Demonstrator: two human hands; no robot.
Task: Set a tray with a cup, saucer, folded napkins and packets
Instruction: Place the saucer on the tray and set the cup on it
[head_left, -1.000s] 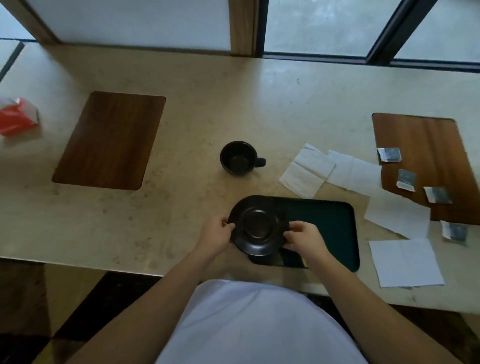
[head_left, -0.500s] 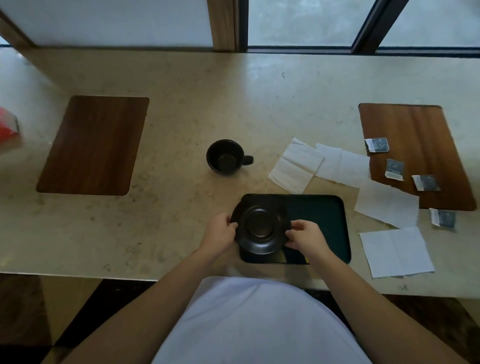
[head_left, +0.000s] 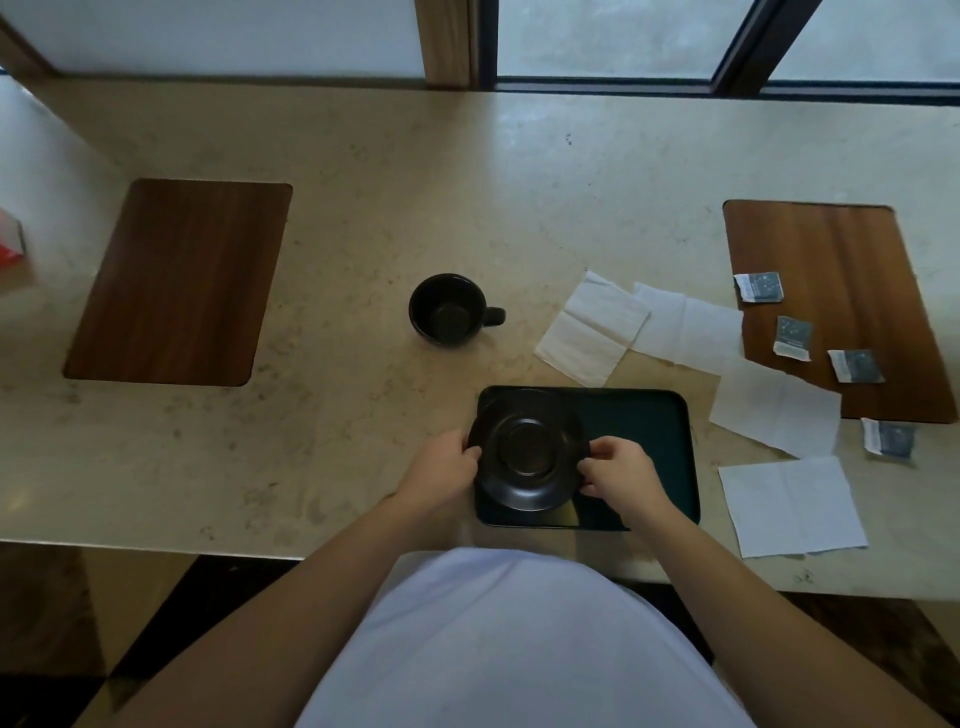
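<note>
Left hand (head_left: 441, 467), right hand (head_left: 615, 467) pinch saucer (head_left: 527, 449) rim, fingers curled. Seat flat at tray (head_left: 670, 457) left end; release evenly, leave right side free.

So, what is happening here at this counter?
A person holds a black saucer by its rim with the left hand and the right hand, over the left end of a dark tray. The black cup, the napkins and the packets lie off the tray.
</note>
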